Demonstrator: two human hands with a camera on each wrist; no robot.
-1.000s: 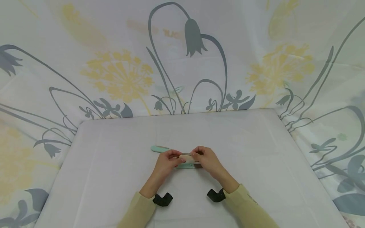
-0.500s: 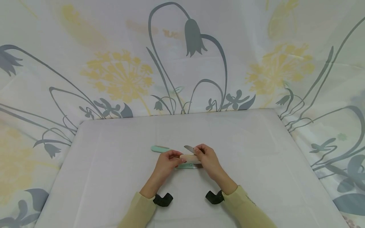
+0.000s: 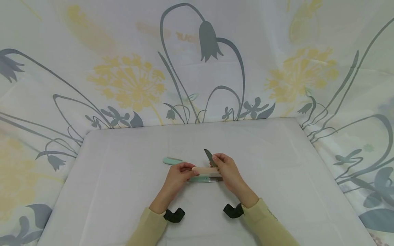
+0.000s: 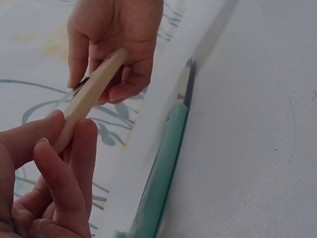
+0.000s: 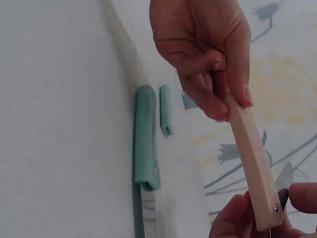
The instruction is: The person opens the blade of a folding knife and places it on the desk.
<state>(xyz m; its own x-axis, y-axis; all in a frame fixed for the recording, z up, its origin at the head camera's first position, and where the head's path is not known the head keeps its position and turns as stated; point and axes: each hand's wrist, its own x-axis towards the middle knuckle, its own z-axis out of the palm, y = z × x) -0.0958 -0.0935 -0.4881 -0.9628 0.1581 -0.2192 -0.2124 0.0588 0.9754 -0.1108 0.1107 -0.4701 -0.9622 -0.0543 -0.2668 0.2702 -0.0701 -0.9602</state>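
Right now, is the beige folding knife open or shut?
Partly open: the blade angles up from the handle held in both hands.

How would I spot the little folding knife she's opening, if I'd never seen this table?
Look at the middle of the white table, where both hands meet. The folding knife is held between them, above the cloth: the left hand grips its pale beige handle, the right hand pinches its dark blade. The two mint-green pieces nearby lie flat on the table.

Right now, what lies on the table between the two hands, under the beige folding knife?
A mint-green folding knife lies there on the white table, below the beige folding knife; the head view shows it.
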